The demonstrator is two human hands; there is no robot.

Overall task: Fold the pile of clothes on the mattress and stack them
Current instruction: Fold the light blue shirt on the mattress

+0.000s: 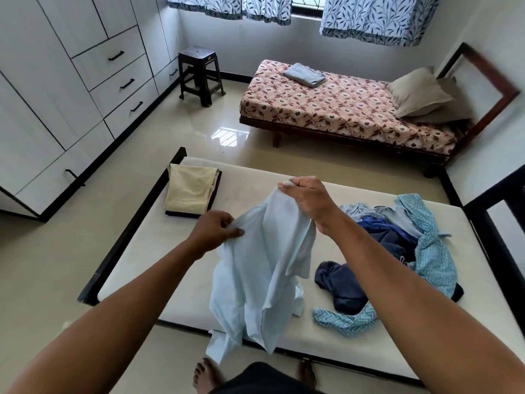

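**Pale blue shirt lifted over the mattress, pile waiting at the right**

A white wardrobe [56, 95] with black handles fills the upper left of the frame. The cream mattress [244, 189] on its dark frame spans the middle and lower centre. A second bed [341, 109] with a floral cover stands at the upper right, carrying pillows [420, 92] and a folded grey cloth [305, 74].

At the centre a pale blue shirt [255, 280] hangs above the mattress, its lower edge trailing past the near side. The unfolded pile of clothes [397, 237], in blue, navy and a teal zigzag print, lies on the mattress at the right. The folded stack [190, 191], cream on top of something dark, sits at the mattress's upper left corner.

The right hand [309, 197] holds the shirt's top edge high, fingers curled round the cloth. The left hand [213, 231], lower and to the left, pinches a bunch of the same shirt between thumb and fingers.

A dark plastic stool [199, 75] stands by the wardrobe; the mark moulded on its seat is too small to read.
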